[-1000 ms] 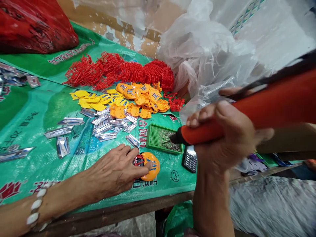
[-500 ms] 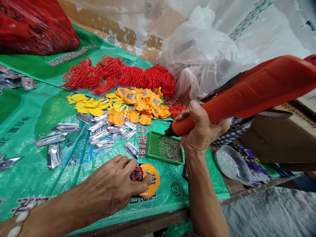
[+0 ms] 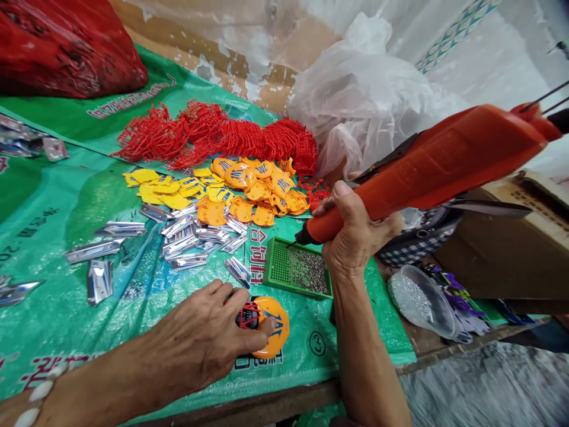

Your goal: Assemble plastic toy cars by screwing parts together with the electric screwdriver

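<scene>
My right hand (image 3: 353, 228) is wrapped around a red electric screwdriver (image 3: 427, 169). Its black nose and thin bit point down over the left part of a green perforated tray (image 3: 276, 267), which holds many small screws (image 3: 311, 270). On the sheet in front of me, my left hand (image 3: 213, 332) grips a plastic assembly (image 3: 272, 327) with an orange blue-marked cover, a red frame and a dark part. The thumb rests on the orange cover; the fingers curl over the dark part and hide much of it.
Orange covers (image 3: 260, 187), yellow pieces (image 3: 162, 188), silver strips (image 3: 180, 240) and red frames (image 3: 213, 133) lie in piles beyond my hands. On the right stand a clear bowl (image 3: 415, 299) of small pieces and a cardboard box (image 3: 484, 255). A white plastic bag (image 3: 360, 95) sits behind.
The screwdriver has tilted slightly, its rear end lower and shifted left, with its bit still over the tray. My left hand keeps its hold. The view has shifted a little.
</scene>
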`<state>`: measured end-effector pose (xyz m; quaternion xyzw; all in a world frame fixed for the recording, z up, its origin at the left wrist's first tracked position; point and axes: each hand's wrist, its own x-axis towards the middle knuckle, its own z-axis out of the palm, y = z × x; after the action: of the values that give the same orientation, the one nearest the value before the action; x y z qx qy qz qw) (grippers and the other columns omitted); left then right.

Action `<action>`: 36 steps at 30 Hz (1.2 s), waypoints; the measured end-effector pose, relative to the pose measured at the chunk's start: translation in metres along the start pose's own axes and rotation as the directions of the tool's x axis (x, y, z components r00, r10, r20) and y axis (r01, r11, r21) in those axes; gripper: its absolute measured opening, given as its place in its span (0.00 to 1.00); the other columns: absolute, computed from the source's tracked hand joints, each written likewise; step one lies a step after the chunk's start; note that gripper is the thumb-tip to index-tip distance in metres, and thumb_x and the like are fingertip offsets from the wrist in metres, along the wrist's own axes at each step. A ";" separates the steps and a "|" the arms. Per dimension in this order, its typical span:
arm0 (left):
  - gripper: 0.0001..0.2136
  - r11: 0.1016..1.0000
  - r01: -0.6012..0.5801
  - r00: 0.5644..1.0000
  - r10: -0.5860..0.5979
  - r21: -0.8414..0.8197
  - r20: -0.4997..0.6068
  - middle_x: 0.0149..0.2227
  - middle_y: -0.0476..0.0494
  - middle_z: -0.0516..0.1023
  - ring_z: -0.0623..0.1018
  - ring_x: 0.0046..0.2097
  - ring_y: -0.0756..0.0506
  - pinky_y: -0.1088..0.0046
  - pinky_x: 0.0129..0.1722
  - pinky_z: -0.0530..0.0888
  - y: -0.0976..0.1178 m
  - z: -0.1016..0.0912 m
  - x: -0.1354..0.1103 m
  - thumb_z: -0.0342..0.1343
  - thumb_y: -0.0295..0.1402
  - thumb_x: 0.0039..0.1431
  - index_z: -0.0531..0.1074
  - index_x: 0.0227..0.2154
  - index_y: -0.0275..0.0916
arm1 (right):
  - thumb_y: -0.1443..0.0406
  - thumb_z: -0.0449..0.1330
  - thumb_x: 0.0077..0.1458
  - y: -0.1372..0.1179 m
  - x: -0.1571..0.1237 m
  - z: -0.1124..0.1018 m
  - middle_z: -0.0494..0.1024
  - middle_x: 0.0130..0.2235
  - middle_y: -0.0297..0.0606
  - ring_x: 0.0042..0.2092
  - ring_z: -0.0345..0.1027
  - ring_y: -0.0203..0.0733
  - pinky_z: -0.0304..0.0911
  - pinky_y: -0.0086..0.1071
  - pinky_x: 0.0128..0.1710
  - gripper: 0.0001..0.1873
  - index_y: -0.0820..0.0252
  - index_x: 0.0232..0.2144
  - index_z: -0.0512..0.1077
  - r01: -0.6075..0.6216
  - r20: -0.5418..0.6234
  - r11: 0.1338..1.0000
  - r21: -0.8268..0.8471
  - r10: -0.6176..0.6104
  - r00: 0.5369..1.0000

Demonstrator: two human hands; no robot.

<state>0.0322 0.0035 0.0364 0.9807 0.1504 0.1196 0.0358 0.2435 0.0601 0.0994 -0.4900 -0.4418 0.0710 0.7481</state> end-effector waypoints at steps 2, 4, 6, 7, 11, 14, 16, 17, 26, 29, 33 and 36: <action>0.23 1.000 0.002 1.000 -0.002 0.003 -0.005 0.34 0.45 0.69 0.69 0.33 0.41 0.66 0.30 0.62 0.000 0.001 0.000 0.60 0.35 0.58 0.64 0.56 0.52 | 0.61 0.68 0.45 0.000 -0.001 0.001 0.70 0.18 0.24 0.17 0.65 0.36 0.63 0.31 0.18 0.11 0.58 0.28 0.71 -0.002 0.002 1.000 -0.008 0.002 1.000; 0.22 1.000 0.007 1.000 -0.007 0.010 -0.001 0.34 0.44 0.69 0.70 0.33 0.41 0.66 0.31 0.63 0.000 0.002 0.000 0.59 0.34 0.59 0.63 0.56 0.52 | 0.61 0.68 0.46 0.000 -0.001 0.001 0.71 0.18 0.25 0.17 0.65 0.37 0.63 0.32 0.18 0.10 0.58 0.27 0.71 -0.004 0.010 1.000 -0.022 0.004 1.000; 0.22 1.000 0.007 1.000 -0.008 0.013 0.007 0.35 0.44 0.69 0.70 0.34 0.41 0.65 0.32 0.64 0.000 0.003 0.000 0.58 0.34 0.60 0.63 0.56 0.52 | 0.62 0.67 0.46 0.000 -0.001 0.001 0.71 0.18 0.26 0.17 0.66 0.37 0.63 0.32 0.17 0.09 0.58 0.26 0.70 -0.004 0.017 1.000 -0.026 0.004 1.000; 0.21 1.000 0.007 1.000 -0.007 0.010 0.014 0.35 0.44 0.69 0.70 0.34 0.41 0.65 0.32 0.64 0.000 0.003 0.000 0.58 0.34 0.60 0.63 0.56 0.52 | 0.62 0.67 0.46 0.000 -0.001 0.001 0.71 0.18 0.25 0.17 0.66 0.37 0.63 0.32 0.17 0.09 0.58 0.26 0.70 -0.005 0.022 1.000 -0.017 0.005 1.000; 0.20 1.000 0.019 0.999 -0.019 -0.002 0.037 0.36 0.44 0.69 0.70 0.35 0.41 0.65 0.33 0.65 0.001 0.001 0.000 0.58 0.34 0.60 0.65 0.54 0.52 | 0.62 0.68 0.45 0.004 0.000 0.001 0.70 0.19 0.24 0.18 0.66 0.38 0.63 0.32 0.16 0.09 0.58 0.28 0.72 0.002 0.042 0.999 0.045 -0.004 0.999; 0.20 1.000 0.031 0.998 -0.031 0.007 0.052 0.37 0.44 0.70 0.71 0.35 0.41 0.65 0.33 0.67 0.001 -0.001 0.001 0.59 0.33 0.59 0.66 0.53 0.53 | 0.62 0.70 0.44 0.007 0.001 0.001 0.71 0.20 0.24 0.19 0.67 0.37 0.65 0.32 0.18 0.11 0.57 0.29 0.72 0.040 0.030 0.999 0.033 -0.041 0.999; 0.20 1.000 0.017 0.998 -0.018 0.013 0.056 0.36 0.44 0.70 0.71 0.35 0.41 0.65 0.33 0.68 0.001 0.000 0.000 0.60 0.32 0.57 0.66 0.52 0.53 | 0.62 0.70 0.44 0.006 0.001 0.001 0.71 0.20 0.24 0.19 0.66 0.37 0.65 0.33 0.19 0.12 0.56 0.32 0.73 0.046 0.039 0.999 0.025 -0.047 0.998; 0.21 1.000 0.013 0.998 -0.014 0.019 0.054 0.36 0.44 0.70 0.71 0.35 0.41 0.64 0.34 0.68 0.001 0.000 -0.001 0.60 0.32 0.57 0.66 0.53 0.53 | 0.62 0.70 0.44 0.005 0.002 0.001 0.70 0.20 0.24 0.19 0.66 0.37 0.65 0.33 0.18 0.13 0.55 0.33 0.73 0.039 0.049 0.999 0.035 -0.041 0.998; 0.24 0.997 0.036 0.998 -0.039 0.067 0.047 0.37 0.43 0.69 0.73 0.37 0.40 0.62 0.38 0.71 0.003 0.002 -0.004 0.56 0.29 0.59 0.63 0.56 0.53 | 0.65 0.67 0.46 -0.054 -0.006 -0.001 0.67 0.21 0.28 0.19 0.61 0.34 0.62 0.32 0.17 0.06 0.54 0.24 0.72 0.007 0.003 0.992 0.130 -0.007 1.000; 0.26 0.995 0.059 0.997 -0.063 0.075 0.049 0.38 0.44 0.68 0.73 0.38 0.40 0.62 0.41 0.71 0.004 0.003 -0.004 0.57 0.28 0.58 0.62 0.57 0.54 | 0.64 0.65 0.46 -0.078 -0.019 -0.006 0.65 0.20 0.29 0.20 0.60 0.34 0.61 0.32 0.17 0.02 0.54 0.25 0.75 -0.052 0.008 0.992 0.115 0.052 0.999; 0.26 0.996 0.050 0.997 -0.053 0.069 0.050 0.39 0.43 0.69 0.73 0.39 0.40 0.61 0.42 0.71 0.005 0.002 -0.005 0.57 0.26 0.57 0.62 0.58 0.54 | 0.66 0.63 0.47 -0.093 -0.035 -0.014 0.64 0.20 0.29 0.21 0.59 0.33 0.59 0.30 0.17 0.03 0.54 0.28 0.78 -0.126 0.066 0.986 0.108 0.119 0.991; 0.25 0.997 0.049 0.998 -0.052 0.062 0.043 0.38 0.43 0.69 0.72 0.39 0.39 0.61 0.41 0.70 0.006 0.001 -0.005 0.55 0.26 0.59 0.63 0.58 0.53 | 0.66 0.63 0.46 -0.096 -0.041 -0.017 0.65 0.21 0.29 0.21 0.58 0.32 0.59 0.30 0.17 0.04 0.55 0.29 0.77 -0.150 0.098 0.978 0.146 0.137 0.986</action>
<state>0.0292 -0.0034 0.0346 0.9797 0.1777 0.0924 0.0121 0.1998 -0.0222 0.1494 -0.4584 -0.4309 0.1797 0.7563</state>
